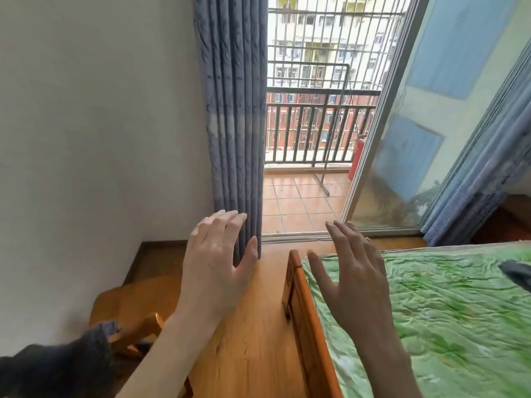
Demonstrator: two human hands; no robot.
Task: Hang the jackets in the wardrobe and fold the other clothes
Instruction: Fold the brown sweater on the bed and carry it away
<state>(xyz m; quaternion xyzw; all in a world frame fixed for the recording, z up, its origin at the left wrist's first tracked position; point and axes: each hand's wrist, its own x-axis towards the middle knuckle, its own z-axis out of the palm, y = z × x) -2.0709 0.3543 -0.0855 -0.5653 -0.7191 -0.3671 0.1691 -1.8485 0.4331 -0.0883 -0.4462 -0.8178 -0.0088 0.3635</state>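
Both hands are raised with fingers spread, holding nothing: left hand (214,262) before the blue curtain (234,116), right hand (352,278) over the bed (448,311). Dark clothing (57,366) lies lower left beside a wooden chair (129,308).

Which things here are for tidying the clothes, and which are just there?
For the job:
dark grey garment
dark cloth on the bed
left hand, empty
right hand, empty

Just there:
curtain
bed
wooden chair
balcony railing
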